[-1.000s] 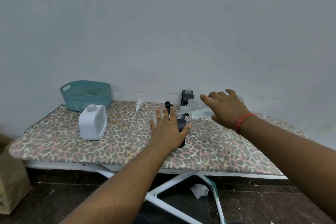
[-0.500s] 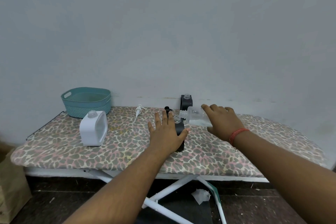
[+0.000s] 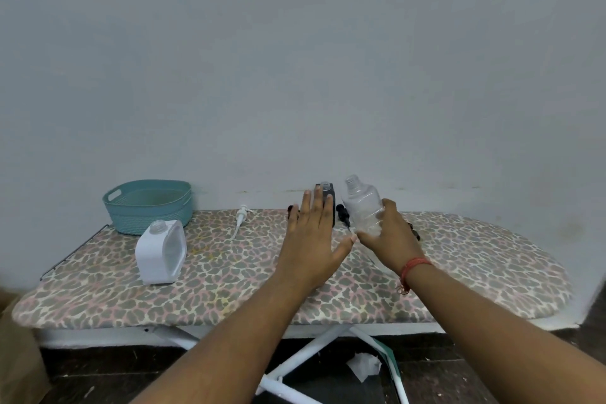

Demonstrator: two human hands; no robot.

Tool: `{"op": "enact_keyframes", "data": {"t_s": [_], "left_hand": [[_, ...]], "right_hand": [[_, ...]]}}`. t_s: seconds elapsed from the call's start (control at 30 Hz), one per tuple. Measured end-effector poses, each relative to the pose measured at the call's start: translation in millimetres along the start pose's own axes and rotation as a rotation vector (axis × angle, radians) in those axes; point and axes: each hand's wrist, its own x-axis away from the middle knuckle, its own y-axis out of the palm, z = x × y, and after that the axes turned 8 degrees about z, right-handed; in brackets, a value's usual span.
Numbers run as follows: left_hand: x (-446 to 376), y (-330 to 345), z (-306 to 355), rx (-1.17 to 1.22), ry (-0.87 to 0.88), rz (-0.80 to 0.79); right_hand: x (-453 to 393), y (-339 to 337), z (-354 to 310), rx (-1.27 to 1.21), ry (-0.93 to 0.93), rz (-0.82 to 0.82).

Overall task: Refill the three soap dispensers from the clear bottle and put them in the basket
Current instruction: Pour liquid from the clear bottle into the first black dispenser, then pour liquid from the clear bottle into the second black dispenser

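My right hand is shut on the clear bottle, which it holds nearly upright with its open neck pointing up. My left hand is open with its fingers spread, just left of the bottle. It hides the nearer black dispenser. A second black dispenser with an open neck stands behind my fingers by the wall. A white dispenser without its pump stands at the left. The teal basket sits behind it and holds no dispenser.
Everything rests on a leopard-print ironing board against the wall. A white pump lies near the basket. Black pump parts lie around my hands. A brown bag and crumpled paper are on the floor.
My right hand has swung the clear bottle from lying sideways over the black dispenser's neck to nearly upright. My left hand stayed on the near black dispenser. My view tilted up.
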Motion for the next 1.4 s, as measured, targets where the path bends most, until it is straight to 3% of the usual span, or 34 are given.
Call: {"op": "enact_keyframes", "data": {"t_s": [0.23,0.4,0.73,1.03,1.17,1.4], "left_hand": [[-5,28,41,0.296,-0.034,-0.084],[-10,53,57,0.366,-0.094,-0.174],[-3,76,66,0.277,-0.063,-0.288],[5,65,71,0.174,-0.009,-0.298],[8,49,76,0.129,0.05,-0.285],[12,12,78,0.04,0.152,-0.213]], "right_hand": [[-2,-6,25,-0.239,0.169,0.147],[-2,-7,49,-0.29,0.224,0.215],[9,-6,77,-0.322,0.214,0.183],[30,-19,79,-0.26,0.288,0.138],[44,-32,77,-0.131,0.289,0.211],[60,-58,45,0.006,0.122,0.311]]}}
